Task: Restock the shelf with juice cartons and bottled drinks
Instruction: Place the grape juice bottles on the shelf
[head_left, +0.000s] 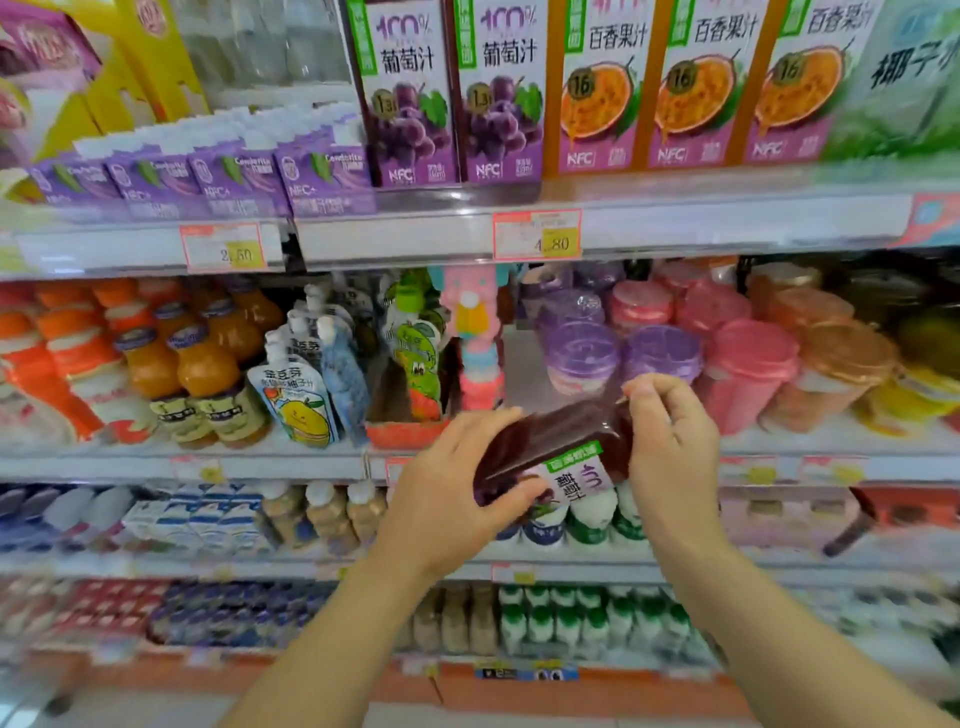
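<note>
Head view: carton (561, 441) tipped sideways at centre, gripped at both ends. Left hand (452, 488) holds its 8 o'clock end; right hand (670, 441) pinches the 2 o'clock end, maybe a flap. Shelved cartons (452, 93) stand at 12 o'clock.

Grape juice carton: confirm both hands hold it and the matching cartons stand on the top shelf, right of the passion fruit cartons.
Wrong side. The head view shows left hand and right hand holding the grape juice carton, and the matching cartons on the top shelf left of the passion fruit cartons, not right.
</note>
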